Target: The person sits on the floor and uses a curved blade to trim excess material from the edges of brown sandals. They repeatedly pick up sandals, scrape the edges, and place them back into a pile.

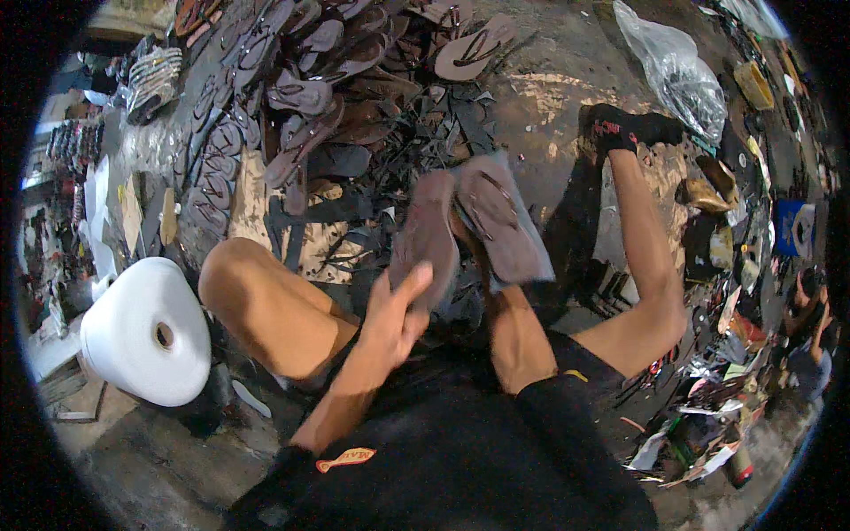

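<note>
In front of me my left hand point(400, 311) grips a brown flip-flop point(428, 217) near its lower end, thumb laid over it. Close beside it on the right is a second brown flip-flop point(498, 212) with a dark strap, a pale, bluish, plastic-looking edge showing around it. Mostly hidden behind that one, my right hand point(505, 303) supports it from underneath; its fingers hardly show. The upper ends of the two flip-flops nearly meet, and slight blur covers both.
A large heap of flip-flops point(310, 88) lies ahead and to the left, with dark cut scraps nearby. One lighter flip-flop point(475, 55) rests at its right edge. A white roll point(146, 332) stands left, a clear plastic bag point(682, 75) far right, and mixed scraps point(708, 407) lower right.
</note>
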A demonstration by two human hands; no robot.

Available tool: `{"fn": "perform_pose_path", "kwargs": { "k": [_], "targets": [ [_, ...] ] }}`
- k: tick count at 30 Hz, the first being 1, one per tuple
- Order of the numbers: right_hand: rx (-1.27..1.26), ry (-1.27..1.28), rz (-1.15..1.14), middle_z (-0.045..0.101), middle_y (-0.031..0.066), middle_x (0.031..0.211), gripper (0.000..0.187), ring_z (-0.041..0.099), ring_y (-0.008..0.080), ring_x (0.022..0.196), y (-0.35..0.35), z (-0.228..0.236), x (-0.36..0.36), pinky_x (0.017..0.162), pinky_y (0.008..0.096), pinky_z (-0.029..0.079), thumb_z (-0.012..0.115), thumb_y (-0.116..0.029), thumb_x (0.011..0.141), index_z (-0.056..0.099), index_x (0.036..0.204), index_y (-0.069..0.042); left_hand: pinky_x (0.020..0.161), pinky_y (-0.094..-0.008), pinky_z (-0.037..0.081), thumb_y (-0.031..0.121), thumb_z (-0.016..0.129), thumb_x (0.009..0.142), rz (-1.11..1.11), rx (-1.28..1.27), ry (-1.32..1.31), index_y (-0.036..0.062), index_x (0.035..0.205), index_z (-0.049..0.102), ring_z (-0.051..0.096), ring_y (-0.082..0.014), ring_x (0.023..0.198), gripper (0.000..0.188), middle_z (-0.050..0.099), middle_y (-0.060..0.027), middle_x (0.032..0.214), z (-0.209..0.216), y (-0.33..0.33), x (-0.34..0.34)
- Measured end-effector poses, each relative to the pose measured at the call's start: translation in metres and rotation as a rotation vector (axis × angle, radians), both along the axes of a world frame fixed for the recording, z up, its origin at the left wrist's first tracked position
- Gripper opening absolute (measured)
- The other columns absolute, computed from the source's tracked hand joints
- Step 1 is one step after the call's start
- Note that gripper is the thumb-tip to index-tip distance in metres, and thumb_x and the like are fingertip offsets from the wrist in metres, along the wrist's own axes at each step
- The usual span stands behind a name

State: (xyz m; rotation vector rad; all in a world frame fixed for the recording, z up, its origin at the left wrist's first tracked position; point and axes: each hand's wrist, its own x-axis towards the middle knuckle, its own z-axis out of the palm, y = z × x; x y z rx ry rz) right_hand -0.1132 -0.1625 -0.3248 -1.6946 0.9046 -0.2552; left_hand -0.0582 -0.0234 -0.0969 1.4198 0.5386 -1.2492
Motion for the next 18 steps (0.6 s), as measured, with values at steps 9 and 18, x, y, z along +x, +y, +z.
{"fn": "perform_pose_path", "kwargs": {
  "k": [9, 18],
  "targets": [
    [0.453, -0.598, -0.34, 0.066, 0.0017, 0.079, 0.045, 0.059, 0.0107, 0.067, 0.005, 0.201, -0.019, 0.063, 0.0298, 0.049, 0.058, -0.047, 0.106, 0.07, 0.106, -0.003, 0.106, -0.0385, 0.047, 0.029, 0.08, 0.093, -0.688, -0.209, -0.969, -0.0043, 0.142, 0.046, 0.062, -0.0254, 0.118, 0.068, 0.065, -0.0147, 0.126, 0.03, 0.083, -0.033],
    [-0.118, -0.405, -0.189, 0.06, -0.0017, 0.079, 0.032, 0.052, 0.0063, 0.069, 0.071, 0.27, -0.088, 0.062, 0.0233, 0.043, 0.062, -0.019, 0.103, 0.064, 0.128, 0.0, 0.078, -0.027, 0.057, 0.03, 0.064, 0.106, -0.234, -0.48, -0.557, 0.0043, 0.134, 0.059, 0.068, -0.01, 0.089, 0.038, 0.071, -0.0001, 0.101, 0.096, 0.045, 0.025]
  ]
}}
